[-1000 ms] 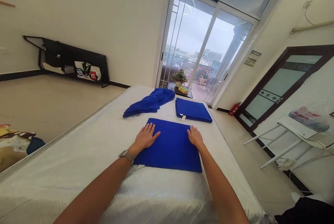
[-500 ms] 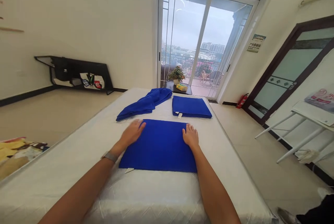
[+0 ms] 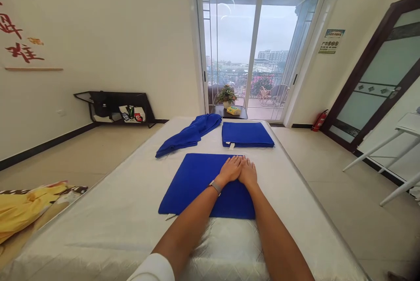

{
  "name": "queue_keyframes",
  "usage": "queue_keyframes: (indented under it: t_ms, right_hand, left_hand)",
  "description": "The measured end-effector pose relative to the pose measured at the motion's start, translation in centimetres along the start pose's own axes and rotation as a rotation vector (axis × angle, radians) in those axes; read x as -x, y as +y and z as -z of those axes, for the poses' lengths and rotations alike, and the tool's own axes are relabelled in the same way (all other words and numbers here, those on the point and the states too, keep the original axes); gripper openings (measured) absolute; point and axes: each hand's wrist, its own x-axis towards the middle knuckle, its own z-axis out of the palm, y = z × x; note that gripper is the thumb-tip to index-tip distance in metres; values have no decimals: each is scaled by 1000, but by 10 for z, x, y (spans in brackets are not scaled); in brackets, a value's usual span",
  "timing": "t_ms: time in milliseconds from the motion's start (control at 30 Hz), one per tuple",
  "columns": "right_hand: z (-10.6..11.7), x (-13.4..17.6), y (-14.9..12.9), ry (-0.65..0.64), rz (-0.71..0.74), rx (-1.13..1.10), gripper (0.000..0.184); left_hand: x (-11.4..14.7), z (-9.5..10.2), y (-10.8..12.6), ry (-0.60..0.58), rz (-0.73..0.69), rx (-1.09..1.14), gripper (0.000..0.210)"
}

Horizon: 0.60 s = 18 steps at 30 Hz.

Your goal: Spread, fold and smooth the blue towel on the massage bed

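A blue cloth (image 3: 190, 185), folded into a flat rectangle, lies on the plastic-covered mattress (image 3: 124, 206) in front of me. A white tag pokes out at its near left corner. My left hand (image 3: 231, 168) lies flat on the cloth's right part, fingers stretched out. Right beside it, my right hand (image 3: 248, 171) rests palm down along the cloth's far right edge, its fingers also straight. The two hands touch or nearly touch. Beyond them sits a neat stack of folded blue cloth (image 3: 247, 134) with tags showing. A crumpled blue cloth (image 3: 190, 134) lies to its left.
Past the mattress stands a small dark table with a potted plant (image 3: 227, 95) and a yellow packet (image 3: 233, 110). Yellow fabric (image 3: 36, 206) lies low at the left. A black frame (image 3: 118, 108) leans by the wall. At right are a fire extinguisher (image 3: 319, 120) and a white-legged table (image 3: 408, 126).
My left hand has moved from the folded cloth's left edge across to its right side, beside my right hand. The view has shifted left. The other cloths stay where they lay.
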Motion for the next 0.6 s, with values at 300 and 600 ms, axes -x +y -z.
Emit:
queue_keyframes:
  t_ms: [300,600]
  right_hand:
    - [-1,-7,-3,-22,-71,-72,65]
    - [-4,-10,4,-10,-72,-36,66]
  left_hand:
    - [67,21,-110,-58,428,14,84]
    - [136,31,-185,-22,607,29,94]
